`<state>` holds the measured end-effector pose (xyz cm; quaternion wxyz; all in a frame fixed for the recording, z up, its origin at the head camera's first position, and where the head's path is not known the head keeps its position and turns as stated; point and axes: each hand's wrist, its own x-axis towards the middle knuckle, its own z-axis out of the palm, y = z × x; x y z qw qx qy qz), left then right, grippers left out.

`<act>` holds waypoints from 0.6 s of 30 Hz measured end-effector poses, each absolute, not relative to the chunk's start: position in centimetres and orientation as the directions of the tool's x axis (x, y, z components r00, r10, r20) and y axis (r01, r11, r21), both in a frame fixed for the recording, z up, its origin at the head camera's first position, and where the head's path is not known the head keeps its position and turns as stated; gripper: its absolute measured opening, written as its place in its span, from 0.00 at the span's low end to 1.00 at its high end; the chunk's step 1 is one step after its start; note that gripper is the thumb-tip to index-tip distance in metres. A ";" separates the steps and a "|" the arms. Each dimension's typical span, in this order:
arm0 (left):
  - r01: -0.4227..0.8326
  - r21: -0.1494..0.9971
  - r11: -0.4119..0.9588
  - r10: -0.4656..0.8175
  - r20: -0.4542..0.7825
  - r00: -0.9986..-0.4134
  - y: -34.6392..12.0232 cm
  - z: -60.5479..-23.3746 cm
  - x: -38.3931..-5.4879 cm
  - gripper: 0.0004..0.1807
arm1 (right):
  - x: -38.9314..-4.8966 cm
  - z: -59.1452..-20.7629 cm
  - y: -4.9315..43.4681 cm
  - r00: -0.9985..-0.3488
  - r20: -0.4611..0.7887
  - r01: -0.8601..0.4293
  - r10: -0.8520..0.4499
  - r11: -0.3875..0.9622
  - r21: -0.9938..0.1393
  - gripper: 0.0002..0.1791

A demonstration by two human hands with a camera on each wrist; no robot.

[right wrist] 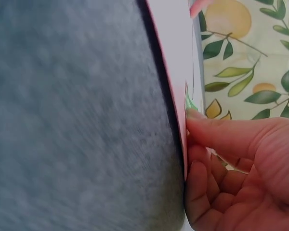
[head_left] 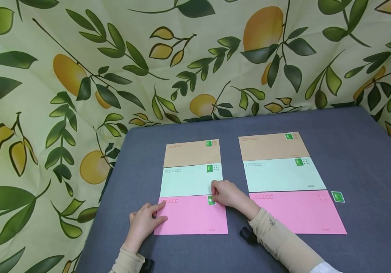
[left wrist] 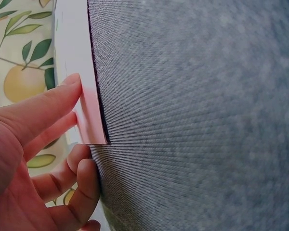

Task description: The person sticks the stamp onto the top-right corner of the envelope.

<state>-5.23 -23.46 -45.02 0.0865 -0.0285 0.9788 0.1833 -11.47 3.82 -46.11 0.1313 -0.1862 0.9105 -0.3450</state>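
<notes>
On the near left lies a pink envelope point(head_left: 190, 218) with a green stamp point(head_left: 211, 200) at its upper right corner. My right hand point(head_left: 227, 192) pinches the right side of that stamp, fingers curled; in the right wrist view the thumb point(right wrist: 207, 126) covers most of it. My left hand point(head_left: 145, 223) rests at the envelope's left edge, thumb and index finger extended onto the paper. In the left wrist view its other fingers point(left wrist: 86, 185) bend beside the envelope's corner. Directly above are a mint envelope point(head_left: 185, 182) and a brown envelope point(head_left: 188, 154), each bearing a green stamp.
A second column to the right has a brown envelope point(head_left: 270, 148) and a mint envelope point(head_left: 277, 176), both stamped, and an unstamped pink envelope point(head_left: 294, 210). One loose green stamp point(head_left: 338, 196) lies beside it on the blue-grey tablecloth point(head_left: 369, 159). A leaf-patterned curtain point(head_left: 182, 83) hangs behind.
</notes>
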 end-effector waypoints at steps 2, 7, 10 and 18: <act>-0.090 0.351 0.932 -0.026 -0.182 -0.983 -23.5 -45.0 -5.3 0.28 | -11.3 -46.1 3.8 -0.895 -0.096 -0.266 -0.436 0.693 -0.670 0.12; -0.091 0.352 0.932 -0.029 -0.178 -0.984 -23.5 -45.0 -5.2 0.28 | -11.1 -46.1 3.8 -0.894 -0.067 -0.294 -0.443 0.692 -0.659 0.12; -0.090 0.360 0.929 -0.028 -0.175 -0.984 -23.5 -45.1 -5.2 0.28 | -11.0 -46.1 3.8 -0.898 -0.062 -0.294 -0.437 0.698 -0.653 0.11; -0.088 0.361 0.928 -0.028 -0.170 -0.985 -23.5 -45.3 -5.3 0.28 | -10.9 -46.1 3.6 -0.906 -0.047 -0.299 -0.421 0.715 -0.632 0.08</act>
